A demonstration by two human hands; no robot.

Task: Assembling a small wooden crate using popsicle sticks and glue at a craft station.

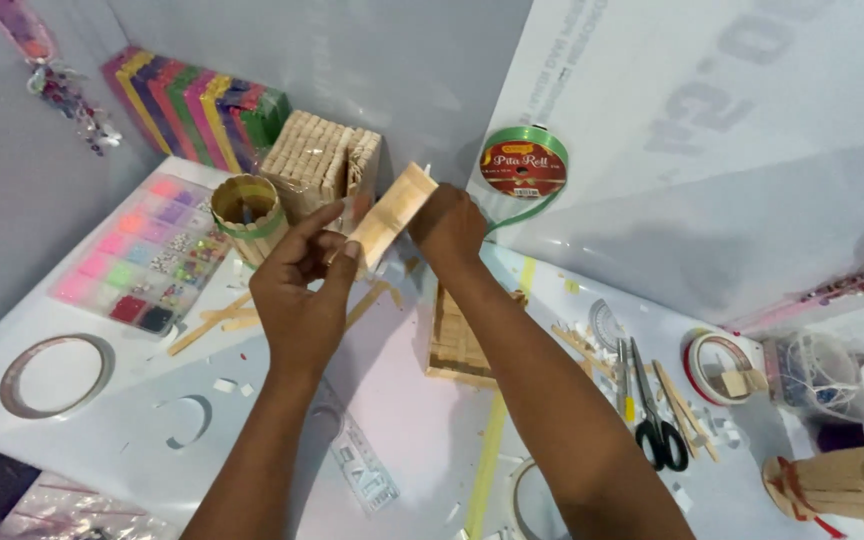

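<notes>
Above the white table (pixel 132 430), two hands hold up a little flat panel of wooden sticks (pixel 392 215). It sits right between the hands, tilted, with its top corner higher on the right. The left hand (pixel 302 290) pinches the lower left end of the panel, thumb and fingers closed on it. The right hand (pixel 447 228) is curled tight around the upper right end.

Just under the hands a square frame of wooden sticks (pixel 455 345) lies flat on the table. A clear ruler (pixel 357 465) lies below the left wrist. Behind the hands stand a round stick cup (pixel 247 215) and a blocky stick box (pixel 317 160). A green ribbon roll (pixel 524 160) leans on the wall near the right hand. A bead tray (pixel 142 260) is off to the left, and black scissors (pixel 657 420) lie to the right.
</notes>
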